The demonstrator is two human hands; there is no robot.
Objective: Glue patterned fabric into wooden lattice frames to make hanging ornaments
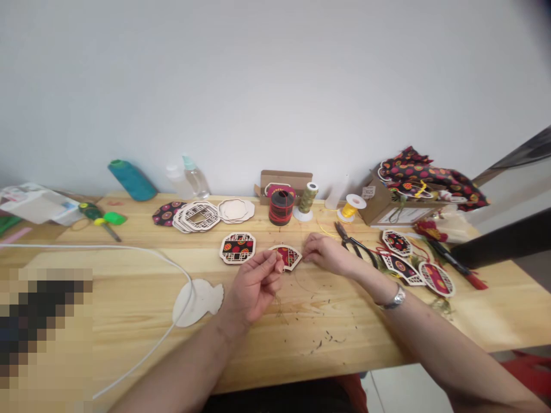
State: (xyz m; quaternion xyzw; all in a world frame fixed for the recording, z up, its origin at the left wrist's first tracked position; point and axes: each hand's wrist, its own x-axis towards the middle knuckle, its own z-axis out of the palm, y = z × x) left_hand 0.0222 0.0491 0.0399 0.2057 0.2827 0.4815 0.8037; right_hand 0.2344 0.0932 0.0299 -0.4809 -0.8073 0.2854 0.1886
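My left hand (257,282) is closed in a pinch just in front of a fan-shaped ornament (290,257) with a pale wooden lattice frame and dark red patterned cloth. Thin greenish thread (280,307) trails below its fingers. The fingertips hide part of the fan's left side. To the right of the fan, my right hand (323,252) has its fingers pressed together, low over the table; anything between them is too small to make out. A fine strand curves between the two hands. Left of the fan lies an octagonal framed ornament (238,248).
Behind are a red-and-black cord spool (281,207), a green thread cone (306,201) and a yellow spool (353,207). Black-handled scissors (353,244) lie right, near several finished ornaments (437,278). A white cable (172,261) crosses a pale wooden cutout (196,303) at left.
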